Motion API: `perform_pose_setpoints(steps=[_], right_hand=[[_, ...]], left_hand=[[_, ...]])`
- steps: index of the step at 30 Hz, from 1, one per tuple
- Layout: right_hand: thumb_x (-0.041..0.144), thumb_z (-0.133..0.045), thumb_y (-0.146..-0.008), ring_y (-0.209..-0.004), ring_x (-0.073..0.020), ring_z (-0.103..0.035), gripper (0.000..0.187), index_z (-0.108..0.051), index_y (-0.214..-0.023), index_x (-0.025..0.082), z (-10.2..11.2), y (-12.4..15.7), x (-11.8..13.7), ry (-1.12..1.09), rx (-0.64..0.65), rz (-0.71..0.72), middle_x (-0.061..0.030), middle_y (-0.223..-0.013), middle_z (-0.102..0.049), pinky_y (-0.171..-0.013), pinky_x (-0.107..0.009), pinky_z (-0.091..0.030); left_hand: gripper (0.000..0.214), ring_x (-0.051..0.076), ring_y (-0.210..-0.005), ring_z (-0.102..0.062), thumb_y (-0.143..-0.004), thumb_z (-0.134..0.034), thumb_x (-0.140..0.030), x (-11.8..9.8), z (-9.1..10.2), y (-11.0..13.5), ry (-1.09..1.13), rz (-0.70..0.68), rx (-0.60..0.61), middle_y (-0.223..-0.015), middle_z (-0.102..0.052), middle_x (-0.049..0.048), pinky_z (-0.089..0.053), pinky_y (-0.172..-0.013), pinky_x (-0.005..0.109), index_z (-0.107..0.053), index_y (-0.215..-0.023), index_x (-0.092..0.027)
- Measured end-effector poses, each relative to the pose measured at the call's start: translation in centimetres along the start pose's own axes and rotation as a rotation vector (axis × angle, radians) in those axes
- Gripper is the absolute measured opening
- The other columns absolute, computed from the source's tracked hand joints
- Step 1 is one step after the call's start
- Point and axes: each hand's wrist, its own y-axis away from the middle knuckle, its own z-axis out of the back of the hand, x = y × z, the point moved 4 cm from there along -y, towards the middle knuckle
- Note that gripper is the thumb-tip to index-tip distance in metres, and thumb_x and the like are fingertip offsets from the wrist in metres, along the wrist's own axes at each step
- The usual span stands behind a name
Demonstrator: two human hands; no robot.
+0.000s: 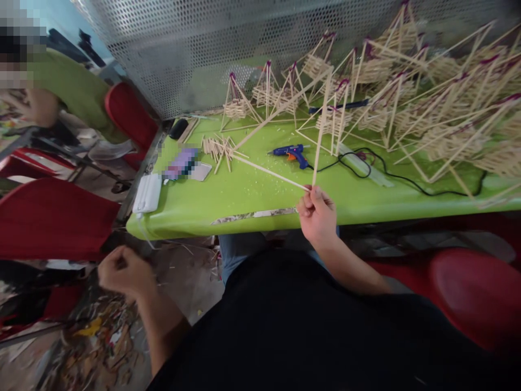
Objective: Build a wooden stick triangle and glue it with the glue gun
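Note:
My right hand (316,213) pinches the joined ends of two long thin wooden sticks (321,127) at the near edge of the green table (244,201). The sticks fan out from my fingers, one pointing left toward a small pile of short sticks (217,149), the other rising toward the stick frames (411,98) at the back. My left hand (122,269) hangs low off the table's left end, above the littered floor. Its fingers are curled into a fist, and I cannot make out anything in it. A blue glue gun (291,153) lies on the table beyond my right hand.
Many finished stick frames crowd the table's back and right. A black cable (411,184) runs from the glue gun. A phone (183,163) and a white box (147,193) sit at the left end. Red chairs (52,217) stand left; another person in green (73,87) sits beyond. Perforated metal panel (171,49) behind.

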Motion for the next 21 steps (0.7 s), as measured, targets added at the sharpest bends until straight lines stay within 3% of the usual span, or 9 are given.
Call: perform_pose_setpoints(steps=[2,5,7,9,11,14,17,21], right_hand=[[0.059,-0.103,-0.083,-0.053,-0.0062,-0.035,0.040,-0.080,-0.083,0.026,0.3,0.4,0.0,0.001,-0.004,-0.005,0.0070,-0.065,-0.047,-0.046,-0.027,-0.030],[0.057,-0.104,-0.082,-0.052,-0.0064,-0.033,0.037,-0.082,-0.086,0.026,0.8,0.9,0.3,0.003,-0.020,-0.023,0.0075,-0.064,-0.047,-0.047,-0.027,-0.029],[0.056,-0.104,-0.081,-0.052,-0.0063,-0.032,0.037,-0.084,-0.089,0.026,1.2,1.2,0.7,0.006,-0.026,-0.037,0.0082,-0.063,-0.047,-0.048,-0.028,-0.028],[0.057,-0.104,-0.081,-0.051,-0.0057,-0.031,0.038,-0.085,-0.092,0.025,1.7,1.5,1.0,0.011,-0.027,-0.048,0.0090,-0.062,-0.045,-0.049,-0.028,-0.027],[0.056,-0.103,-0.081,-0.051,-0.0055,-0.031,0.038,-0.085,-0.093,0.025,2.0,1.8,1.3,0.019,-0.024,-0.055,0.0094,-0.061,-0.043,-0.049,-0.028,-0.026],[0.055,-0.100,-0.086,-0.050,-0.0063,-0.030,0.035,-0.084,-0.094,0.025,2.5,2.2,1.5,0.034,-0.014,-0.056,0.0091,-0.062,-0.042,-0.049,-0.029,-0.024],[0.053,-0.097,-0.089,-0.050,-0.0070,-0.030,0.031,-0.084,-0.095,0.025,2.9,2.5,1.5,0.039,-0.002,-0.052,0.0086,-0.062,-0.042,-0.049,-0.030,-0.024],[0.053,-0.096,-0.091,-0.051,-0.0068,-0.030,0.030,-0.085,-0.096,0.026,3.2,2.6,1.1,0.038,0.018,-0.057,0.0083,-0.063,-0.041,-0.050,-0.030,-0.025]], left_hand=[[0.019,0.018,-0.083,-0.058,-0.088,-0.079,-0.019,-0.9,-3.4,1.1,0.109,-0.016,-0.053,-0.074,-0.062,-0.0007,-0.040,-0.075,0.029,-0.063,-0.077,-0.017],[0.032,0.018,-0.087,-0.074,-0.104,-0.074,-0.043,-3.6,-9.3,4.2,0.441,0.025,0.146,-0.084,-0.078,0.0018,-0.059,-0.089,0.034,-0.074,-0.085,-0.017],[0.041,0.021,-0.091,-0.081,-0.099,-0.079,-0.059,-6.5,-12.2,6.8,0.566,0.035,0.280,-0.092,-0.084,0.0047,-0.066,-0.088,0.037,-0.077,-0.089,-0.019],[0.036,0.020,-0.094,-0.083,-0.090,-0.093,-0.056,-9.7,-14.1,9.3,0.808,0.083,0.502,-0.100,-0.088,0.0066,-0.068,-0.088,0.035,-0.085,-0.096,-0.021],[0.028,0.017,-0.092,-0.084,-0.086,-0.100,-0.047,-12.6,-14.9,11.1,1.011,0.129,0.668,-0.100,-0.090,0.0060,-0.068,-0.086,0.029,-0.090,-0.099,-0.024],[0.024,0.014,-0.084,-0.083,-0.087,-0.103,-0.040,-15.2,-15.1,12.2,1.114,0.162,0.779,-0.094,-0.090,0.0044,-0.067,-0.081,0.025,-0.093,-0.103,-0.027],[0.025,0.010,-0.063,-0.072,-0.086,-0.105,-0.046,-16.3,-15.7,12.5,1.220,0.168,0.884,-0.072,-0.081,-0.0008,-0.061,-0.071,0.024,-0.093,-0.101,-0.030],[0.036,0.006,-0.046,-0.049,-0.083,-0.104,-0.057,-17.0,-16.3,13.2,1.385,0.181,1.049,-0.049,-0.059,-0.0066,-0.050,-0.062,0.024,-0.084,-0.077,-0.028]])
